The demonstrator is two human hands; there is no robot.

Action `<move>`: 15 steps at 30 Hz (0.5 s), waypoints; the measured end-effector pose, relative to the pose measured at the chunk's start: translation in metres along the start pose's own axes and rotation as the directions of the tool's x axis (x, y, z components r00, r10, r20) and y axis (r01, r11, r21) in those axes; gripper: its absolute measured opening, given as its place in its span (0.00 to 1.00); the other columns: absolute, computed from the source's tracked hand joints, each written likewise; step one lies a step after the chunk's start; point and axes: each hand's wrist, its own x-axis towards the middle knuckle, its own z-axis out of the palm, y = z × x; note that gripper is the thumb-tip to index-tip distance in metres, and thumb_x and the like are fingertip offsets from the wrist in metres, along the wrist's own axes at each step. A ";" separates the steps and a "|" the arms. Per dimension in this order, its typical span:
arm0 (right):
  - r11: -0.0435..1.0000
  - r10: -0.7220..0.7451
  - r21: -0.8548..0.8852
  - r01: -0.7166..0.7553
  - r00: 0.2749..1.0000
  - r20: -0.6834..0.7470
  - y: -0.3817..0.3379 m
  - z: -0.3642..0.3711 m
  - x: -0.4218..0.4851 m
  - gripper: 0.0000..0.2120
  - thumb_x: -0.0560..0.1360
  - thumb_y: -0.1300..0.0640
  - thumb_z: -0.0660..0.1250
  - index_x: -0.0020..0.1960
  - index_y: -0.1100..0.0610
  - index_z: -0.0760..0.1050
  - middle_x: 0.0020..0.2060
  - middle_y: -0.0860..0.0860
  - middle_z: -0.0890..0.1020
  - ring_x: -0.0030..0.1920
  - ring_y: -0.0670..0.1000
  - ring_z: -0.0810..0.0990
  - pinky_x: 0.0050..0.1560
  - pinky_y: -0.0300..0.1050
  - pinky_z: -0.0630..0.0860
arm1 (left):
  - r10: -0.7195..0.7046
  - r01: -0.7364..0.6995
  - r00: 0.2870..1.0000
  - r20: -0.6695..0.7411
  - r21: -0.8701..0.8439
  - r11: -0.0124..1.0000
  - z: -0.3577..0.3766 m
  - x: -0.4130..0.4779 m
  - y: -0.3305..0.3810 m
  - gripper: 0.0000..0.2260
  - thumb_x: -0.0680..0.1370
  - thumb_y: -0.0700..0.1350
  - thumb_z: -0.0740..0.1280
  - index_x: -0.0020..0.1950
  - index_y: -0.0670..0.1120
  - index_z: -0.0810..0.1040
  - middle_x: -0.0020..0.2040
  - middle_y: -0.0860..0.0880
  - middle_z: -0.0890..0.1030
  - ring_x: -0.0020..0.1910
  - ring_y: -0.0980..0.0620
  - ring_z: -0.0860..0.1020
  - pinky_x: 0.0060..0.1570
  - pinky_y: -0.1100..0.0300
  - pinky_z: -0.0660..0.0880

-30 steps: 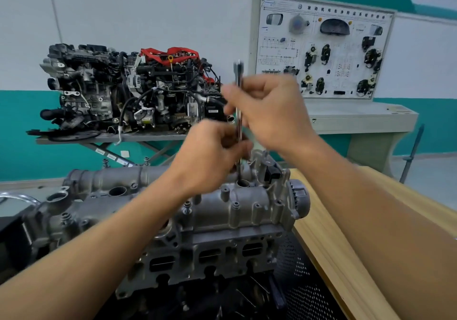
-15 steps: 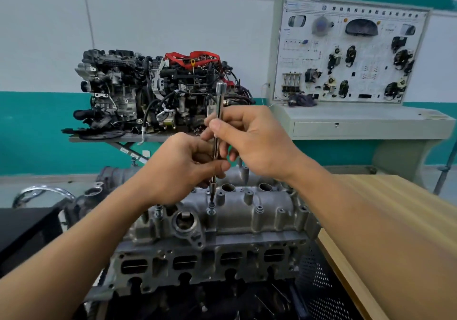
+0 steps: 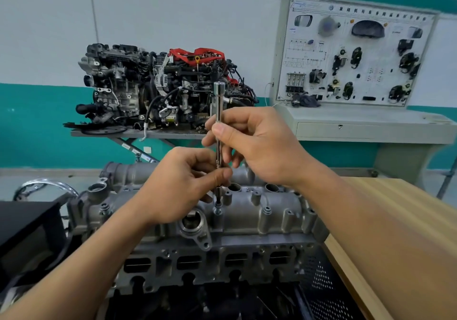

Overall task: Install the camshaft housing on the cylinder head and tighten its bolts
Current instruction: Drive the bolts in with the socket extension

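- The left grip is a bare hand; the skin folds into creases over its knuckles.
- The right grip is likewise a bare hand, with faint ridges running along its back towards the wrist.
- The nail on the right thumb is cut short, with a rounded edge.
- The left forearm, at the near left, is uncovered from the wrist to the frame's edge.
- The right forearm, at the near right, is uncovered too and looks broad and smooth so close to the lens.
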 end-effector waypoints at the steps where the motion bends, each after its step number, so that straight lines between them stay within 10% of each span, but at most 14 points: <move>1: 1.000 0.006 0.004 -0.006 1.000 -0.008 0.000 0.000 0.000 0.08 0.81 0.64 0.64 0.49 0.65 0.81 0.40 0.57 0.86 0.29 0.48 0.77 0.28 0.37 0.75 | -0.008 0.007 1.000 0.017 0.018 1.000 -0.001 -0.001 -0.001 0.10 0.74 0.47 0.71 0.45 0.40 0.82 0.39 0.39 0.85 0.41 0.33 0.82 0.36 0.42 0.82; 10: 0.994 0.099 -0.016 -0.112 0.926 -0.364 0.005 0.007 0.000 0.14 0.70 0.58 0.79 0.35 0.58 0.74 0.27 0.56 0.79 0.25 0.47 0.72 0.26 0.36 0.70 | -0.143 0.142 0.990 0.006 0.048 0.989 0.000 -0.001 0.000 0.13 0.71 0.49 0.75 0.47 0.42 0.78 0.38 0.46 0.86 0.38 0.44 0.86 0.32 0.48 0.83; 15: 0.985 0.174 0.024 -0.173 0.964 -0.199 -0.004 0.005 -0.002 0.05 0.78 0.58 0.70 0.45 0.57 0.81 0.39 0.53 0.86 0.27 0.46 0.77 0.25 0.33 0.70 | -0.137 0.132 0.990 0.045 0.091 0.987 -0.002 -0.001 -0.004 0.05 0.77 0.43 0.71 0.46 0.42 0.80 0.41 0.46 0.86 0.42 0.43 0.85 0.33 0.50 0.83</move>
